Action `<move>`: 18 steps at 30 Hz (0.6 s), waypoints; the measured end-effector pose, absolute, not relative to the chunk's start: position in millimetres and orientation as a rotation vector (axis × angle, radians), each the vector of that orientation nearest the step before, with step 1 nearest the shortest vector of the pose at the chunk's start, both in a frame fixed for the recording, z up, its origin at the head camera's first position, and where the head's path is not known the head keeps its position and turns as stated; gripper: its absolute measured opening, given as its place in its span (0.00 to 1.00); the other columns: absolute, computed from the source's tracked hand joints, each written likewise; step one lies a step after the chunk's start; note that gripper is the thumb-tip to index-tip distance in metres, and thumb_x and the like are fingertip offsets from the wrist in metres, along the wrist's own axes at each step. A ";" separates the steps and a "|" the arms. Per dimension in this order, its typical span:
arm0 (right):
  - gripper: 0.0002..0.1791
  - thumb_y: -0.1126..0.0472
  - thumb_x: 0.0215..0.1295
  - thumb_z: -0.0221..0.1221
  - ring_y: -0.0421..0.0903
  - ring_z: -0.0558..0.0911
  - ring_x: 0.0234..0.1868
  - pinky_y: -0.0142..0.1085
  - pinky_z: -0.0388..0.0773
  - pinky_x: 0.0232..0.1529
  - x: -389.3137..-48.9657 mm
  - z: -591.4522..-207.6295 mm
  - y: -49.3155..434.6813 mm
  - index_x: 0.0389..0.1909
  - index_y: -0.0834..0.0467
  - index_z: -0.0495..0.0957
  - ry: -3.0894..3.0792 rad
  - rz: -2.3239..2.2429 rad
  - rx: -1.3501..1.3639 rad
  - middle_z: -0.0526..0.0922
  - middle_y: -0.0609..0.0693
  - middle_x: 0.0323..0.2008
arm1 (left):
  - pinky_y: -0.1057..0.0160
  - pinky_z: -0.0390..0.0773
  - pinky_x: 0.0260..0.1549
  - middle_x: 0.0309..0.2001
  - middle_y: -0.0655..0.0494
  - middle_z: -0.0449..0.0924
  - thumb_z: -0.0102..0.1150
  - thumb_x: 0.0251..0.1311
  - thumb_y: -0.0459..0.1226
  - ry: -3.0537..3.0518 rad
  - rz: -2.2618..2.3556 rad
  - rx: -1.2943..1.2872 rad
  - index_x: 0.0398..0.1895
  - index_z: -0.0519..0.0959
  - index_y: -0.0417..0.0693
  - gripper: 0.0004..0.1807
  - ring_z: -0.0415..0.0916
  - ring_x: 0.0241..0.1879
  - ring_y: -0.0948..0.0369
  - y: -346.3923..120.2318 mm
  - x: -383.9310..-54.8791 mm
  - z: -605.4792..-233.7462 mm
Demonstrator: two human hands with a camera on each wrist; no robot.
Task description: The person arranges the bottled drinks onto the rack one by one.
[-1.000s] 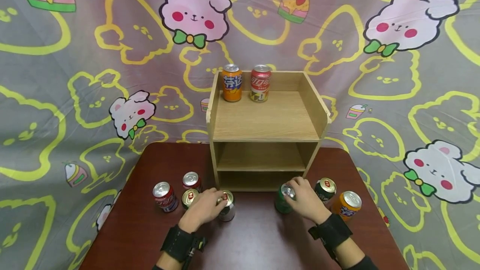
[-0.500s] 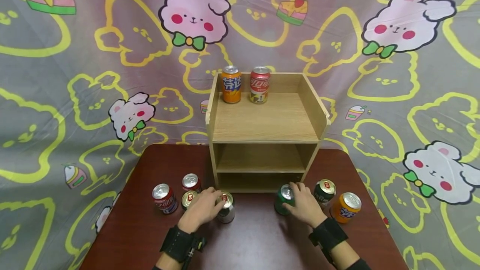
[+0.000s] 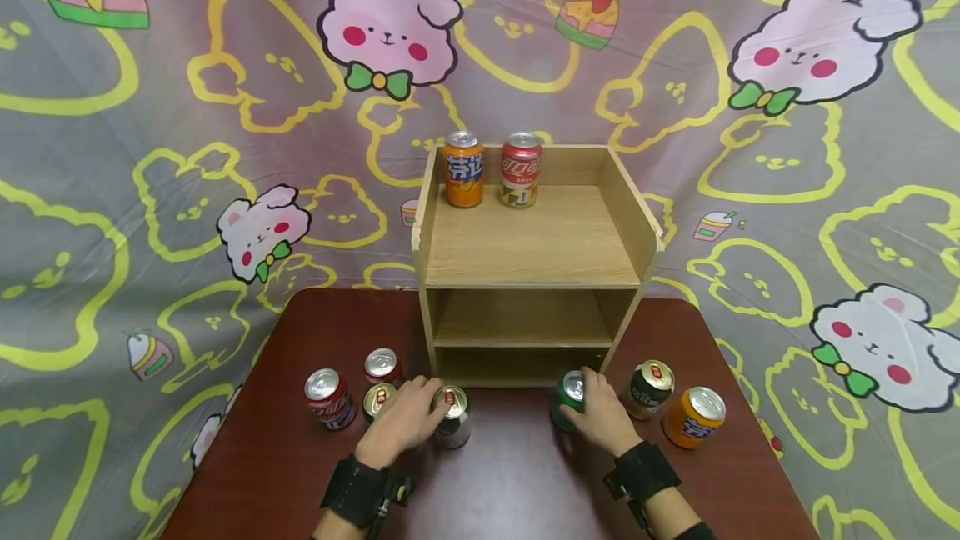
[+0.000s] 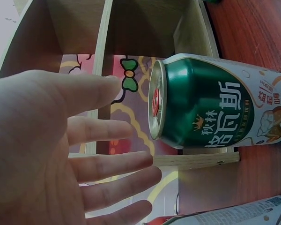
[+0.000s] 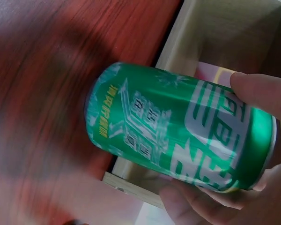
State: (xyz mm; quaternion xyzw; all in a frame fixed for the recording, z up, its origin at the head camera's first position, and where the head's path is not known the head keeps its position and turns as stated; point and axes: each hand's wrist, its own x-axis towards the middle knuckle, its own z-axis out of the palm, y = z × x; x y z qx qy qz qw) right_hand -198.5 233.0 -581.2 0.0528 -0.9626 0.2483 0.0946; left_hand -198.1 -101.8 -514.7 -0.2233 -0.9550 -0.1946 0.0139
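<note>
My right hand [image 3: 609, 415] holds a green soda can [image 5: 168, 126] upright near the front of the wooden shelf [image 3: 525, 283], thumb on one side and fingers curled round the other. Beside a green and white drink can [image 4: 210, 103] with a red tab is my left hand [image 3: 405, 419]. Its fingers are extended and a gap separates them from that can in the left wrist view. Another gold-topped can [image 3: 378, 397] is partly hidden behind the left hand.
On the shelf's top board stand an orange can [image 3: 464, 173] and a red can [image 3: 521, 173]. Two red cans [image 3: 330, 400] [image 3: 383, 366] are at the left on the table [image 3: 247, 473]. To the right stand a dark green can [image 3: 650, 390] and another orange can [image 3: 693, 417].
My right hand has come down from the top of the green soda can to its side, its wrist shifting left. The left hand stays almost where it was.
</note>
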 end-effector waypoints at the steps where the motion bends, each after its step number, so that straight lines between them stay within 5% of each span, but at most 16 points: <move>1: 0.44 0.55 0.49 0.71 0.64 0.75 0.46 0.54 0.74 0.42 -198.5 -582.3 232.6 0.60 0.73 0.60 -2.851 0.751 0.145 0.71 0.69 0.47 | 0.48 0.73 0.40 0.40 0.45 0.76 0.57 0.62 0.42 -2.980 -0.604 -0.687 0.49 0.76 0.40 0.18 0.75 0.41 0.47 -102.2 -198.3 -514.8; 7: 0.48 0.55 0.48 0.72 0.63 0.76 0.49 0.54 0.72 0.47 -198.0 -591.0 233.0 0.61 0.74 0.57 -2.837 0.899 0.012 0.71 0.70 0.51 | 0.48 0.74 0.38 0.38 0.46 0.75 0.58 0.62 0.42 -2.957 -0.571 -0.701 0.46 0.78 0.41 0.15 0.75 0.40 0.47 -102.3 -200.0 -513.6; 12: 0.46 0.56 0.44 0.74 0.60 0.79 0.44 0.52 0.75 0.42 -198.1 -595.2 231.0 0.58 0.72 0.59 -2.763 1.014 -0.059 0.76 0.67 0.45 | 0.50 0.73 0.33 0.31 0.49 0.73 0.60 0.60 0.41 -2.914 -0.529 -0.710 0.35 0.78 0.43 0.10 0.73 0.34 0.49 -102.7 -200.2 -513.1; 18: 0.45 0.54 0.43 0.75 0.61 0.80 0.42 0.51 0.75 0.40 -197.5 -600.2 229.5 0.55 0.70 0.60 -2.740 1.026 -0.097 0.78 0.68 0.42 | 0.51 0.72 0.31 0.30 0.50 0.72 0.59 0.60 0.42 -2.914 -0.515 -0.704 0.34 0.78 0.43 0.10 0.72 0.33 0.49 -102.9 -199.9 -512.4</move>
